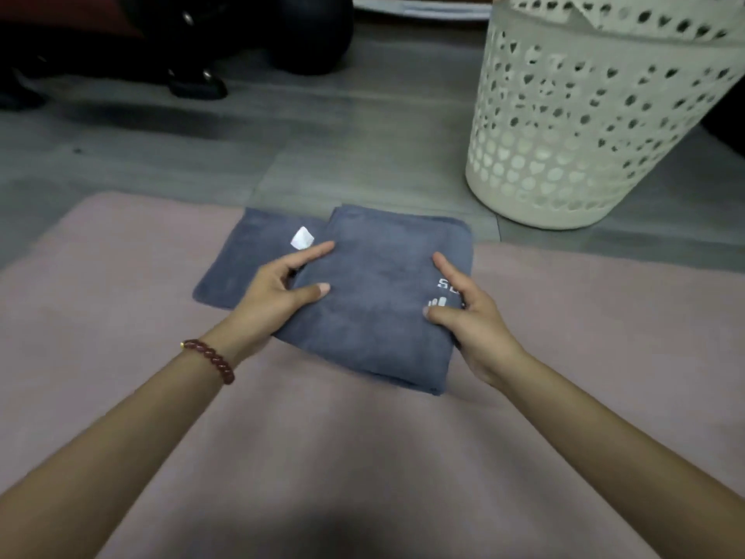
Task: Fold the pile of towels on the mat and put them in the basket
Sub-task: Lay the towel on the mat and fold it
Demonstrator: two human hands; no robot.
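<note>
On the pink mat (121, 276), at the left, a flat grey towel (242, 260) lies with a white tag (302, 238) too blurred to read. The left hand (278, 300) pinches one side edge of the folded towel (375, 300) overlapping it, and the right hand (471, 328) pinches the other, thumbs on top, probably so it lifts without unfolding. White lettering (445, 283) by the right thumb begins "S"; the rest is covered. Far right stands the cream basket (584, 135), just off the mat.
</note>
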